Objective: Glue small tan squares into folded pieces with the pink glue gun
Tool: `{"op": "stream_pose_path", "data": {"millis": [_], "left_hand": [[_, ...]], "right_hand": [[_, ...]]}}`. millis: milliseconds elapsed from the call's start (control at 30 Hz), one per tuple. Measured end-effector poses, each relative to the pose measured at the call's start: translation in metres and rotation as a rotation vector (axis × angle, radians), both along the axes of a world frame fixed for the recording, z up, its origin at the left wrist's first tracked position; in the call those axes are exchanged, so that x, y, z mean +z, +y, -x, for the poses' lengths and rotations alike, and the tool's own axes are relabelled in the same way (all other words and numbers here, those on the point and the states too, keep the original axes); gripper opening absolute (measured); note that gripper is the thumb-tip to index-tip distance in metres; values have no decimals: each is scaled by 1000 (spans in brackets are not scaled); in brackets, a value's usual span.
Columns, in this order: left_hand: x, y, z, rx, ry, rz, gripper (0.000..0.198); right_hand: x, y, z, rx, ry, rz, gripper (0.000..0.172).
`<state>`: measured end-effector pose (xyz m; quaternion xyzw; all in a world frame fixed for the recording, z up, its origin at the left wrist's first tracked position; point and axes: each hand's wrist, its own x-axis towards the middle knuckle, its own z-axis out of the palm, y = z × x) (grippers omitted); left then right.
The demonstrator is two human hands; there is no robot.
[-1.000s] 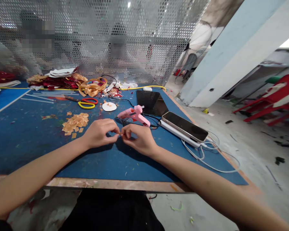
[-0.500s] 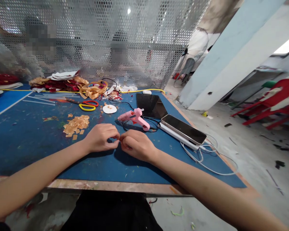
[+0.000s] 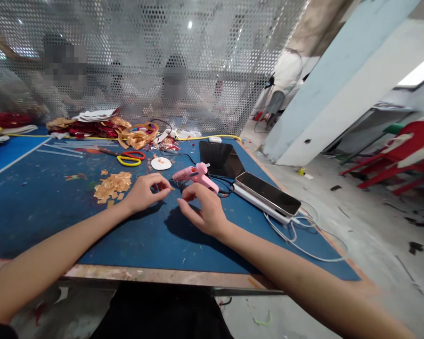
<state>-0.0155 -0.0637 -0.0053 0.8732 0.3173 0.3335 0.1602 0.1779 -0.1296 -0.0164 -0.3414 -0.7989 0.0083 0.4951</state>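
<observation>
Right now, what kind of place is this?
Probably a craft workshop. A pink glue gun, scissors and a pile of cut orange scraps lie on the blue worktable, and other people sit behind a perforated metal screen.

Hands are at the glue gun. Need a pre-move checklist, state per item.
1. Left hand pinches the small piece at its fingertips: ok.
2. Right hand holds nothing, fingers open, beside the glue gun: ok.
3. Glue gun lies on the table, within reach of the right hand: ok.
4. Glue gun hot or loaded with a stick: cannot tell.
5. Black cable is looped right beside the gun and might snag if it is lifted: not ok.
6. Phone lies apart from both hands: ok.
</observation>
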Motion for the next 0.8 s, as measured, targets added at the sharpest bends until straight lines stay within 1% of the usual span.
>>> {"op": "stream_pose_path", "data": {"millis": [67, 167, 300, 367, 433, 567, 667, 733, 800], "left_hand": [[-1, 10, 4, 76, -8, 5, 21], [-3, 31, 14, 203, -5, -13, 24], [-11, 59, 28, 284, 32, -15, 34], [-14, 67, 32, 292, 56, -16, 39], [-16, 70, 34, 275, 97, -28, 40], [-19, 68, 34, 222, 200, -77, 40], [-20, 66, 33, 205, 268, -119, 40], [-19, 64, 32, 194, 311, -140, 46], [-18, 63, 31, 177, 356, -153, 56]], "right_hand": [[-3, 2, 0, -18, -23, 51, 11], [-5, 4, 2, 6, -82, 99, 11], [-5, 3, 3, 41, -123, 103, 10], [-5, 3, 3, 50, -134, 89, 10], [-4, 3, 3, 58, -141, 79, 10], [-4, 3, 4, 72, -161, 73, 10], [-5, 4, 4, 75, -182, 71, 10], [-6, 4, 4, 78, -197, 74, 9], [-6, 4, 4, 87, -208, 77, 8]]}}
